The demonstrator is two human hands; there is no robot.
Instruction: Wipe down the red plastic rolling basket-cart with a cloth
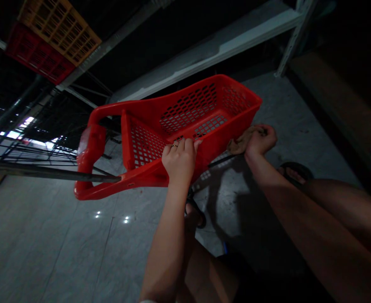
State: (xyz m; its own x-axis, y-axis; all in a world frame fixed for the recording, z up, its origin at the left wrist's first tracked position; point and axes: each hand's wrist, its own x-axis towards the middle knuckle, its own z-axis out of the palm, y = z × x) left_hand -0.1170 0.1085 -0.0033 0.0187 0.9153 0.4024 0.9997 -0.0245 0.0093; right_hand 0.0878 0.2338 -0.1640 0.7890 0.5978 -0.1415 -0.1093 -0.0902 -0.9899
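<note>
A red plastic shopping cart (232, 134) with perforated walls stands before me, its looped handle toward the left. My left hand (179, 158) is closed over the near rim of the basket, a ring on one finger. Lower down by the right end of the cart, my right hand (261, 141) grips a crumpled brown cloth (239, 143). The cloth lies beside a dark bar of the cart's frame, and I cannot tell whether it touches the bar. Through the openings in the basket the floor shows.
White metal shelving (185, 71) runs behind the cart. Yellow (62, 29) and red crates (38, 52) sit on a rack at upper left. A dark pole (46, 172) crosses at left. Pale tiles (72, 240) cover the floor; my sandalled feet are close below the cart.
</note>
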